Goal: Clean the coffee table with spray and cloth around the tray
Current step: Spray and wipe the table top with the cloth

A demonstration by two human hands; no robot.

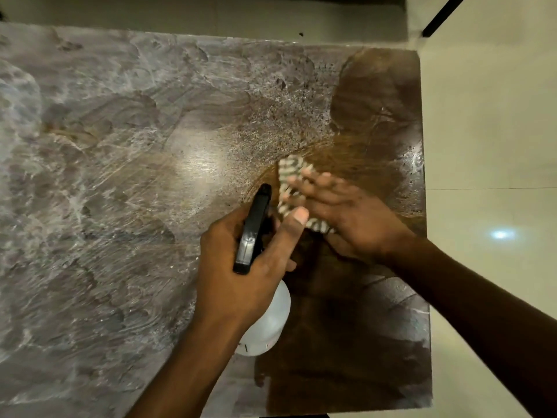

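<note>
Under right hand (346, 218), cloth (291, 170), spray bottle (252, 233) gripped by left hand (238, 285)

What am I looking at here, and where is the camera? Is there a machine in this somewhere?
There is no machine here. These are a person's two bare hands, filmed by one wide-angle camera worn on the head and looking down. The left hand grips a spray bottle with a black trigger head and a white body. The right hand presses flat on a striped cloth and looks blurred. Both are over a brown coffee table. Whitish smears cover most of its top, while the part around the right hand looks darker and wiped. Pale floor shows at the right. No tray is in view.
</note>
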